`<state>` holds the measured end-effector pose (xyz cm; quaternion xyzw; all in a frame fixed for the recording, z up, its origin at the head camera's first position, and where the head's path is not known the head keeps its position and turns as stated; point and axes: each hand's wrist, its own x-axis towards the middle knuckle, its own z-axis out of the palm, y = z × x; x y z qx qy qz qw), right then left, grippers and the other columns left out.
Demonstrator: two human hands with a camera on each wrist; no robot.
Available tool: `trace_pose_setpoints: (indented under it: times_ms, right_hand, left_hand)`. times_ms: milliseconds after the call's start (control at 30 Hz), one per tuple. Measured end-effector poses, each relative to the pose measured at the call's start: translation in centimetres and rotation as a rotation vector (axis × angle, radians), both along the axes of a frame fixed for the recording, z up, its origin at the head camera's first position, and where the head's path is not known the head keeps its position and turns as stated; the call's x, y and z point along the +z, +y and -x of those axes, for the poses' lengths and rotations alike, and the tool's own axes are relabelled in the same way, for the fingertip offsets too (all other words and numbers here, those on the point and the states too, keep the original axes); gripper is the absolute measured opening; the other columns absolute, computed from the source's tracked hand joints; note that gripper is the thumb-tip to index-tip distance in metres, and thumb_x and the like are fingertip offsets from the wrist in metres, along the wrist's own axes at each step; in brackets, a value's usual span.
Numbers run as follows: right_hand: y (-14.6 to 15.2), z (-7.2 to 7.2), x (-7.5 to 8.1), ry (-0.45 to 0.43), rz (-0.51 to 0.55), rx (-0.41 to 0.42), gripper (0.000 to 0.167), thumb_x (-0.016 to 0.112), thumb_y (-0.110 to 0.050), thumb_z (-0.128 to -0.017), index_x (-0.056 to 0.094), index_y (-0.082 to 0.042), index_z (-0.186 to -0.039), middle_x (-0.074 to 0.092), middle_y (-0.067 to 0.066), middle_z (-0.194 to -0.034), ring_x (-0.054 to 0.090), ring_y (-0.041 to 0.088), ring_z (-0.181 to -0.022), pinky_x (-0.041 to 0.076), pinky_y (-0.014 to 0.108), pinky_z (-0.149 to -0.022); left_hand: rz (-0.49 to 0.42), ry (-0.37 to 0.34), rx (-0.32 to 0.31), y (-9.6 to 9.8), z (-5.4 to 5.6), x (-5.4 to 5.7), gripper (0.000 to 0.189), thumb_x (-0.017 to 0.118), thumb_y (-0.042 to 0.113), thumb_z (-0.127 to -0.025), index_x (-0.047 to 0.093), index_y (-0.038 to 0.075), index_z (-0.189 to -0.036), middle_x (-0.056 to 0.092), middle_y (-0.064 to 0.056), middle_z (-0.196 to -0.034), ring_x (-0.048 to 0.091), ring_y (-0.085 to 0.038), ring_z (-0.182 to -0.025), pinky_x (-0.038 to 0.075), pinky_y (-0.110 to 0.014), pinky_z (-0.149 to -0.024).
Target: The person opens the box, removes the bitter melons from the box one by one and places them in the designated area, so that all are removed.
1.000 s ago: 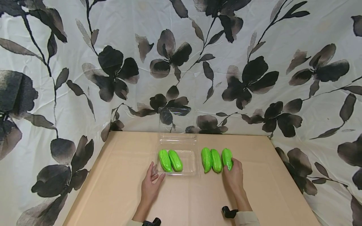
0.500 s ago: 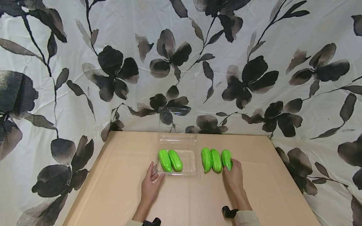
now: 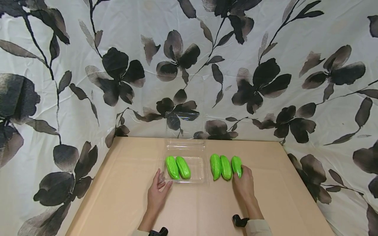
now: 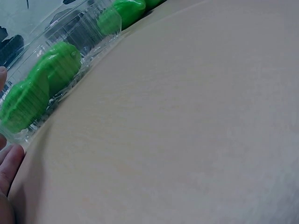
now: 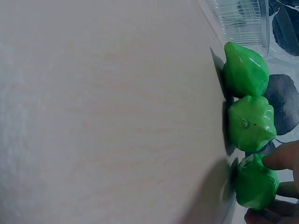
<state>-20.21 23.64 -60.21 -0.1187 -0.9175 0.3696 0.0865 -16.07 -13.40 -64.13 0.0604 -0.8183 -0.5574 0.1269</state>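
Observation:
Two bright green ridged cucumbers (image 3: pixel 178 167) lie side by side in the left half of a clear plastic clamshell container (image 3: pixel 198 181). At its front left corner my left hand (image 3: pixel 157 196) holds the container, thumb on the front edge and fingers along the left side. To the right of the container, three more cucumbers (image 3: pixel 226 167) lie in a row on the table. My right hand (image 3: pixel 244 185) grips the rightmost cucumber (image 3: pixel 236 164) by its near end. In the right wrist view, thumb and fingers sit around that cucumber (image 5: pixel 256 184), partly out of frame.
The container's lid (image 3: pixel 183 126) stands raised at the back, against a floral cloth (image 3: pixel 212 49). A tan tabletop (image 3: pixel 195 209) lies under everything, its far edge just behind the container. Black wrist cameras (image 3: pixel 240 221) sit on both wrists.
The rightmost cucumber has shifted very slightly left in my right hand. My left hand and the container have stayed in place.

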Motion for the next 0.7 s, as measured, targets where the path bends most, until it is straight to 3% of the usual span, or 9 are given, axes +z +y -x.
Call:
trace_pose_setpoints:
  times_ms: [700]
  right_hand:
    - [0.36,0.0,0.14,0.004,-0.02,-0.003,0.056,0.057,-0.015,-0.097,0.041,0.015,-0.141,0.04,0.035,-0.143,0.048,0.045,-0.124,0.047,0.057,-0.098]
  left_hand:
    - [0.01,-0.007,0.0,-0.1,-0.05,0.29,0.08,0.076,0.037,-0.089,0.036,0.015,-0.155,0.058,-0.015,-0.144,0.071,-0.031,-0.107,0.059,-0.043,-0.094]
